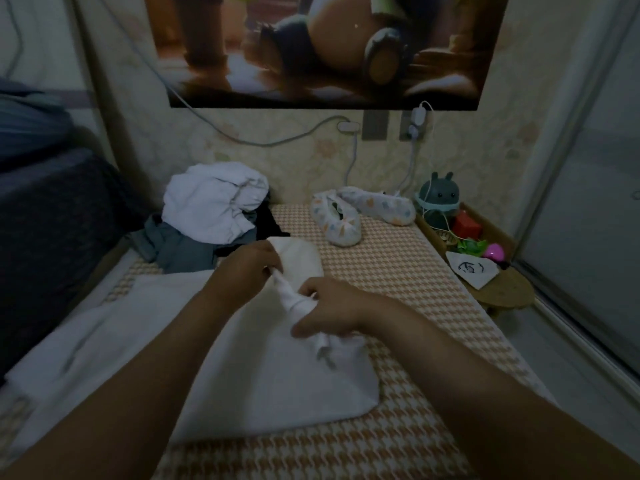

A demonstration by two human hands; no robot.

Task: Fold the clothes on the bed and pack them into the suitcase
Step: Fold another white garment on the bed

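A white garment [263, 382] lies spread on the bed's checked cover [398, 427] in front of me. My left hand [242, 271] pinches a bunched part of it at the far edge. My right hand [329, 310] grips a twisted fold of the same cloth just to the right, lifting it off the bed. Behind them sits a pile of unfolded clothes: a white piece [214, 202] on top, a grey one [176, 247] and a black one [266, 223] beneath. No suitcase is in view.
Two patterned slippers [343, 216] lie at the far side of the bed. A wooden stool [498, 285] at the right holds a tray with a small round toy [438, 199], coloured bits and a paper. Cables hang along the wall. A dark sofa [52, 220] stands left.
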